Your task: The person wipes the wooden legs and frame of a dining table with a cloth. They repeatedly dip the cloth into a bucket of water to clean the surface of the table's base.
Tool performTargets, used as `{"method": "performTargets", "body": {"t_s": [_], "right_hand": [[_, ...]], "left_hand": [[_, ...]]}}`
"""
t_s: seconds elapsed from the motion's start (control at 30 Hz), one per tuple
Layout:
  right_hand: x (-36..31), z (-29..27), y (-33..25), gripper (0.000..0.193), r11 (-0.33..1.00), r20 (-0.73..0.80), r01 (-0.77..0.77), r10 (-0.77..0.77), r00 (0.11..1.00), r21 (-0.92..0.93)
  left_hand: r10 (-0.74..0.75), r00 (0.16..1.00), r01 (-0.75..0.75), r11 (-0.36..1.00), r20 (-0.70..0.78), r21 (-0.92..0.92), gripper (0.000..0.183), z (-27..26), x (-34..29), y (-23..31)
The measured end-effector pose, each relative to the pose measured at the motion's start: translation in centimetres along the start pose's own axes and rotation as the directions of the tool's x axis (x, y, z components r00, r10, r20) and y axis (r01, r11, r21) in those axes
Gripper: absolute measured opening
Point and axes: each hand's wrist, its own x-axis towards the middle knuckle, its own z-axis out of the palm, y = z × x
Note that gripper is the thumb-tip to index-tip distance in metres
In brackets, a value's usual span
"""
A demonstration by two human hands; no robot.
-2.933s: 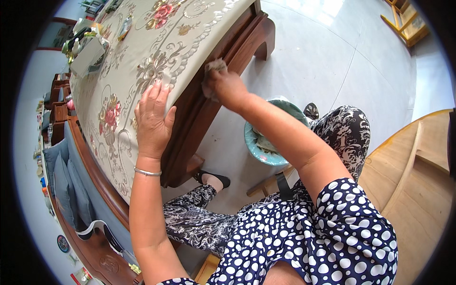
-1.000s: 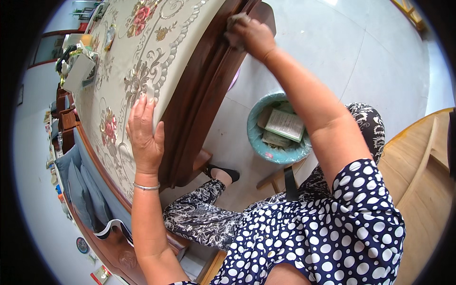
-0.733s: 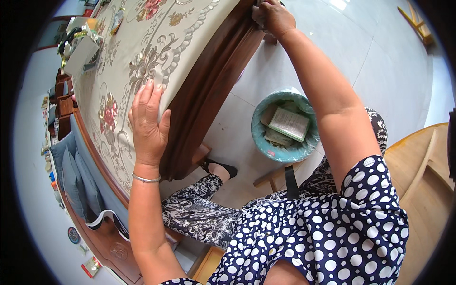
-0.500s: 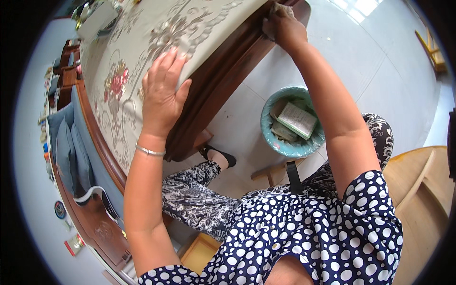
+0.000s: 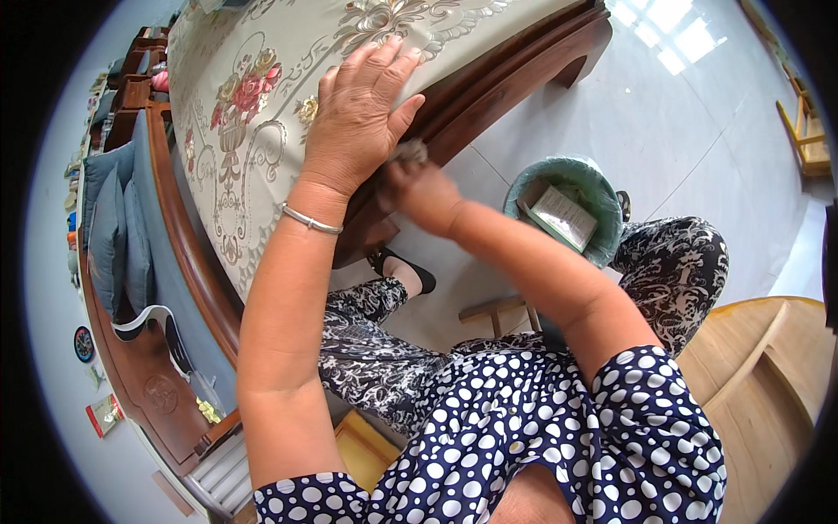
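My left hand (image 5: pixel 356 122) lies flat, fingers stretched, on the cream flowered tablecloth (image 5: pixel 297 70) close to the table's edge. Against the dark brown wooden side of the table (image 5: pixel 497 85), my right hand (image 5: pixel 423 190) is closed on a crumpled greyish cloth (image 5: pixel 408 155). Motion smears that hand, and only a little of the cloth shows. The right hand is just below and to the right of the left wrist.
A lined bin (image 5: pixel 559 166) holding a flat white-and-green box (image 5: pixel 563 217) stands on the tiled floor by my knee. On the left is a wooden sofa with blue cushions (image 5: pixel 106 231). A round wooden tabletop (image 5: pixel 759 375) is at lower right, a wooden stool (image 5: pixel 810 140) at far right.
My right hand has swept with the cloth from the table's far corner back along its wooden side toward me. My left hand is slightly farther right and forward in view, still flat.
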Motion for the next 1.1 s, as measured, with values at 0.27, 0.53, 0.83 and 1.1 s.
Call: {"method": "performTargets", "body": {"t_s": [0.27,0.53,0.83,1.1], "right_hand": [[0.6,10.3,-10.9,0.033,0.953,-0.062,0.295,-0.291,0.955,0.075],[0.1,9.8,-13.7,0.032,0.920,0.168,0.289,-0.339,0.926,0.267],[-1.1,-1.2,5.3,0.019,0.948,0.079,0.312,-0.307,0.948,-0.062],[-1.2,-8.4,17.5,0.019,0.957,-0.044,-0.059,0.048,0.998,-0.283]], "left_hand": [[-0.006,1.000,0.006,1.000,-0.014,-0.010,0.045,-0.2,0.5,0.4],[-0.023,0.999,0.024,1.000,0.037,-0.019,0.043,-0.8,-0.4,0.0],[0.026,0.998,-0.025,0.999,0.058,-0.021,0.046,-0.4,0.8,0.0],[0.019,0.992,-0.015,0.999,0.129,-0.034,0.042,-0.9,0.8,0.2]]}}
